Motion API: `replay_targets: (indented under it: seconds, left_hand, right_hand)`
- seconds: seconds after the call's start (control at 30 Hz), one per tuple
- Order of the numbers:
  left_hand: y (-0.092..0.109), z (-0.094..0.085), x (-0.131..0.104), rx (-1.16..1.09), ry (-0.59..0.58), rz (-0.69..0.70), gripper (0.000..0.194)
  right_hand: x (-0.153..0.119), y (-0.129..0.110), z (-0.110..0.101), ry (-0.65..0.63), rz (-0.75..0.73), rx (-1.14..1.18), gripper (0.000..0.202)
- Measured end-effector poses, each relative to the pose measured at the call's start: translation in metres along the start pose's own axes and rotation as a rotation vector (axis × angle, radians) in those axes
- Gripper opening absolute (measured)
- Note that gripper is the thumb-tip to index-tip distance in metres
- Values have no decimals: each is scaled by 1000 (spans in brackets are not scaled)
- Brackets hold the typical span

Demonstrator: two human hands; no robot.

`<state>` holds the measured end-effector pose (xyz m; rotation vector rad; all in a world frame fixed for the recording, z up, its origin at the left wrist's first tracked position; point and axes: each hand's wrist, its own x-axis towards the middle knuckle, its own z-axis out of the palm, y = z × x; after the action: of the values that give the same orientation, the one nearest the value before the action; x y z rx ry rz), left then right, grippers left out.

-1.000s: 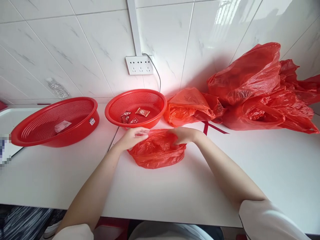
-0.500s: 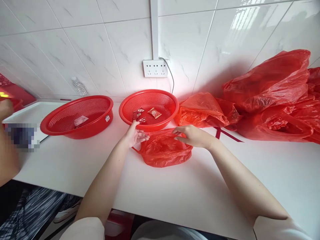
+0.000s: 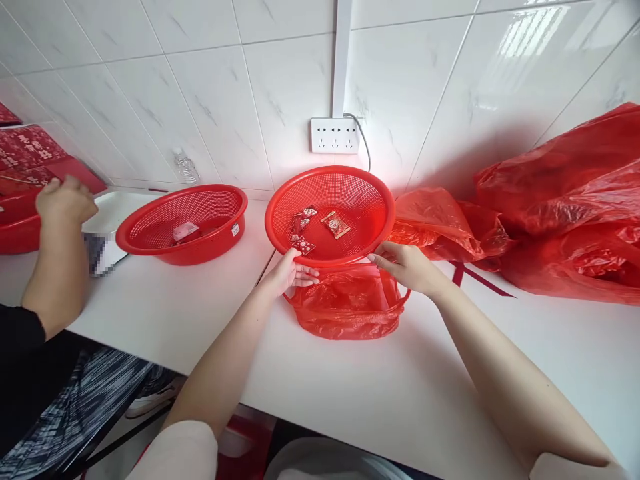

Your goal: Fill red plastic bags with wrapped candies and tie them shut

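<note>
A round red plastic basket (image 3: 380,193) with a perforated wall is tilted towards me, its near rim raised. My left hand (image 3: 291,275) is closed on the near-left rim, thumb on top and fingers below. On the near-right rim, my right hand (image 3: 407,268) pinches the edge. Several small red wrapped packets lie inside, among them a gold-edged packet (image 3: 335,225). Just below the rim, between my hands, a red plastic bag (image 3: 350,313) lies on the table with its mouth open and its handles to either side.
Left of me stands a second red basket (image 3: 200,250) holding a pale packet. Beyond it are a white tray (image 3: 117,207) and a co-worker's hand (image 3: 67,200). Full red bags (image 3: 565,220) fill the right side. A socket strip (image 3: 335,135) is on the tiled wall.
Both hands have moved onto the basket's rim, and the basket now tips towards me with its near edge raised. The view has shifted left. The co-worker's arm has moved.
</note>
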<state>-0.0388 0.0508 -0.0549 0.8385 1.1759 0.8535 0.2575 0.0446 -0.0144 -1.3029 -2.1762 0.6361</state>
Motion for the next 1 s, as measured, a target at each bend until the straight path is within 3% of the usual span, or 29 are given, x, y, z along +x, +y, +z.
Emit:
replay_targets:
  seconds: [0.17,0.3,0.47,0.57,0.63,0.8,1.0]
  left_hand:
    - [-1,13,-2,-188,-7,150,20]
    - [2,23,-5,-318,59,245,10]
    - [10,30,-13,-348,144,321,13]
    - [12,39,-21,-316,130,338,15]
    - [10,46,-25,-298,120,346,17]
    - [-1,69,-33,-237,121,359,24]
    - [-13,90,-47,-155,64,287,29]
  right_hand:
    - [1,0,-1,35,-5,-15,27]
    - [3,2,-5,100,39,-60,16]
    - [2,-1,-13,334,93,-201,16]
    - [1,-7,-13,528,46,-261,18]
    - [0,-10,-11,576,-33,-288,16]
    - [2,-14,3,397,-162,-367,16]
    - [-2,-18,12,-51,-255,-205,42]
